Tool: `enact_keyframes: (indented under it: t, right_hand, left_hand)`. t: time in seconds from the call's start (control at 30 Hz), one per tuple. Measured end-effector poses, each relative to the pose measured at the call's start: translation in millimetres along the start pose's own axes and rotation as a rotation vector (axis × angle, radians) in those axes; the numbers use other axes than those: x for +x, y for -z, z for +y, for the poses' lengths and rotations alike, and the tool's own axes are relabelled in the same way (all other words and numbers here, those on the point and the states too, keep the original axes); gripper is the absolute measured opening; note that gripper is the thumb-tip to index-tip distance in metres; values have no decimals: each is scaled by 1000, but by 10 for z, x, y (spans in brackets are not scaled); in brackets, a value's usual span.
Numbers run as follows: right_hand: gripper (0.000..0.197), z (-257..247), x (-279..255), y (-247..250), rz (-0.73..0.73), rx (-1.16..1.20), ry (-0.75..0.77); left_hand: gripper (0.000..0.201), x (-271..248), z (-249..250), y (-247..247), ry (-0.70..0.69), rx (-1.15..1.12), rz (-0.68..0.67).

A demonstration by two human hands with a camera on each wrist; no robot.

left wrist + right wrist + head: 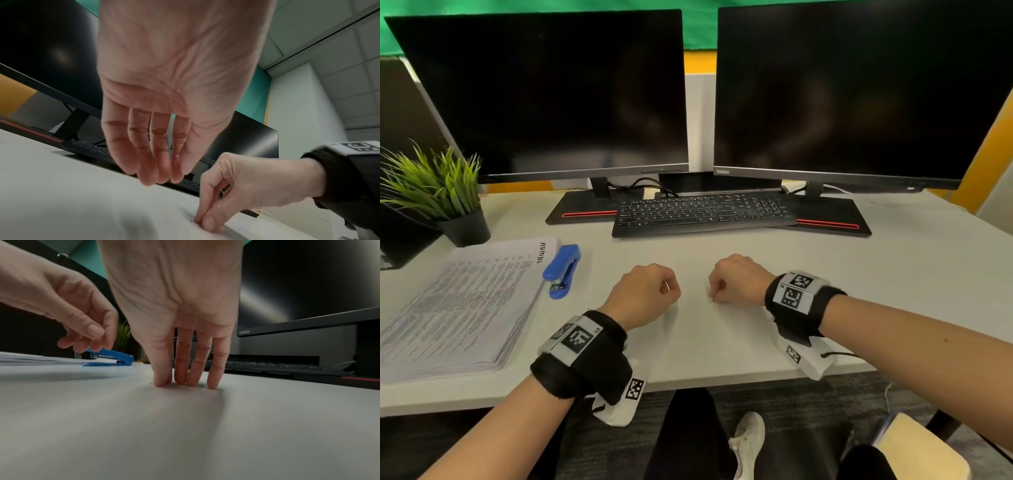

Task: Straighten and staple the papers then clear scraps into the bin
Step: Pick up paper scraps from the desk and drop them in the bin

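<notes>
A thick stack of printed papers lies at the desk's left, and a blue stapler rests beside its right edge. Both hands are curled at the middle of the white desk. My left hand hovers just above the surface, thumb pressed to forefinger, with a small white sliver showing in the pinch. My right hand has its fingertips down on the desk and pinches a tiny scrap there. In the right wrist view small white bits lie by the right fingertips.
A black keyboard and two dark monitors stand behind the hands. A potted grass plant sits at the back left. A cream-coloured object stands on the floor under the desk's right side. My legs and a white shoe are below.
</notes>
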State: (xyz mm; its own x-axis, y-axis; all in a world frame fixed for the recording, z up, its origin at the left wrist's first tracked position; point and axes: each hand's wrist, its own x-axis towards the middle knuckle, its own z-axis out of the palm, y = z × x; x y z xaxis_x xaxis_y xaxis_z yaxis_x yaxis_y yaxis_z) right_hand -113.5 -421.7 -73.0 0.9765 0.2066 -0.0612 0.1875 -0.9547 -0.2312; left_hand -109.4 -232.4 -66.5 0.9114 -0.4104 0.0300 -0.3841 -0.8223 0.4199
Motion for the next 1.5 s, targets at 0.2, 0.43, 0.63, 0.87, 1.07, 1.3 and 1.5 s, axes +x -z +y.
enact_keyframes:
  t: [0.2, 0.43, 0.63, 0.87, 1.07, 1.3, 1.5]
  right_hand:
    - [26, -136, 9, -100, -36, -244, 37]
    - [31, -172, -3, -117, -118, -215, -69]
    - [13, 101, -87, 149, -128, 373, -188]
    - [26, 399, -326, 258, -25, 770, -283]
    - [24, 555, -505, 289, 27, 922, -290]
    - [13, 603, -544, 262, 51, 1042, -325]
    - [17, 578, -536, 253, 39, 1083, -348]
  left_hand:
    - [19, 47, 74, -102, -23, 26, -35]
    - [19, 94, 73, -150, 8, 49, -76]
    - [15, 218, 108, -175, 23, 62, -130]
    - [18, 453, 336, -304, -69, 115, -168]
    - [15, 615, 491, -234, -253, 173, -314]
    - [12, 700, 479, -224, -309, 238, -375]
    - [21, 722, 438, -276, -376, 411, -435]
